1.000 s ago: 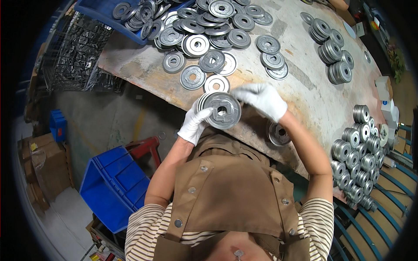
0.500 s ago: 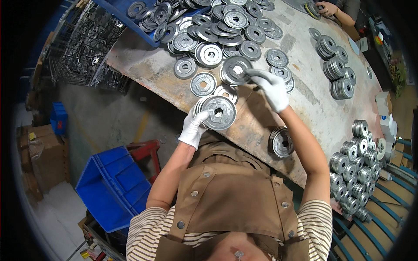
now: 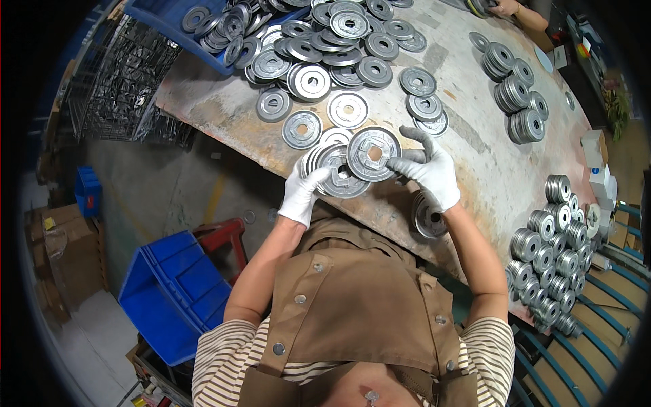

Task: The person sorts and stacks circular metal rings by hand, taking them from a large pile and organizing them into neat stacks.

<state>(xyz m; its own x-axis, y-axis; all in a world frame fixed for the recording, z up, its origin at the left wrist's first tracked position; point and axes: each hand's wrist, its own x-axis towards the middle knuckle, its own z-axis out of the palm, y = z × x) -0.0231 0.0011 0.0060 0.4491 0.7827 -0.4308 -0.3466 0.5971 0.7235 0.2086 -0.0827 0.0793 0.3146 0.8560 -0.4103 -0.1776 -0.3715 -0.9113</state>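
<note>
In a white glove, my left hand (image 3: 303, 188) grips a stack of grey metal discs (image 3: 333, 178), its thumb over the top face. My right hand (image 3: 432, 169), gloved with dark fingertips, pinches a single metal disc (image 3: 373, 154) by its right edge. That disc has a squarish centre hole and overlaps the right side of the stack. Loose discs (image 3: 302, 129) lie on the table just beyond my hands. Beneath my right wrist a short stack of discs (image 3: 428, 217) rests near the table's front edge, partly hidden by the forearm.
A large heap of discs (image 3: 349, 24) spills from a blue bin (image 3: 218, 61) at the far left of the worktable (image 3: 468, 197). Stacked discs (image 3: 557, 251) stand at right. A blue crate (image 3: 178, 295) sits below left. Another person's hand (image 3: 505, 8) works at the far right.
My right hand has picked a disc off the table and brought it nearer, against the stack in my left hand. The whole view has shifted slightly.
</note>
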